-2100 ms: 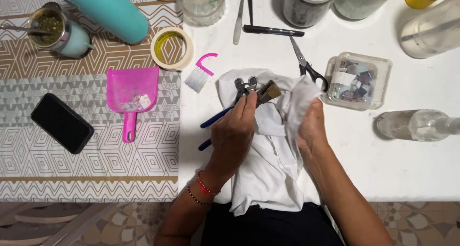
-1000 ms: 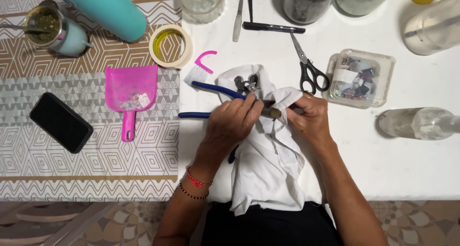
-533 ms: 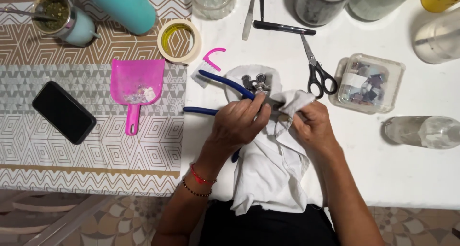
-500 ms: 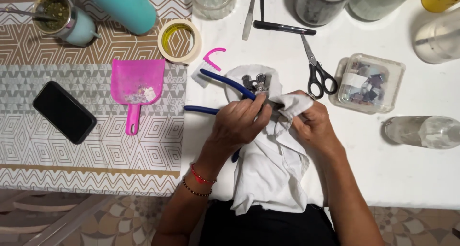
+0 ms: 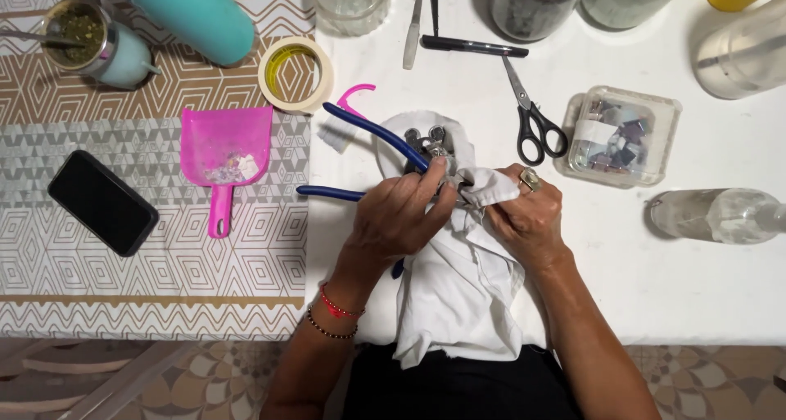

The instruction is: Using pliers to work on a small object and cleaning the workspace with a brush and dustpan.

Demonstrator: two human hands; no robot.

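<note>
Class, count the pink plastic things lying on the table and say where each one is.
2. A pink scoop lies on the patterned mat, and a pink hook lies beside the tape roll. Others may be hidden under the white cloth.

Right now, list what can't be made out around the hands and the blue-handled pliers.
- Head view: tip of the blue-handled pliers, hidden by the left hand and white cloth.
- What the right hand pinches inside the cloth: covered by folds.
- Pieces in the clear plastic box: too small.
- Teal bottle and jars along the top: cut off by the edge.
</note>
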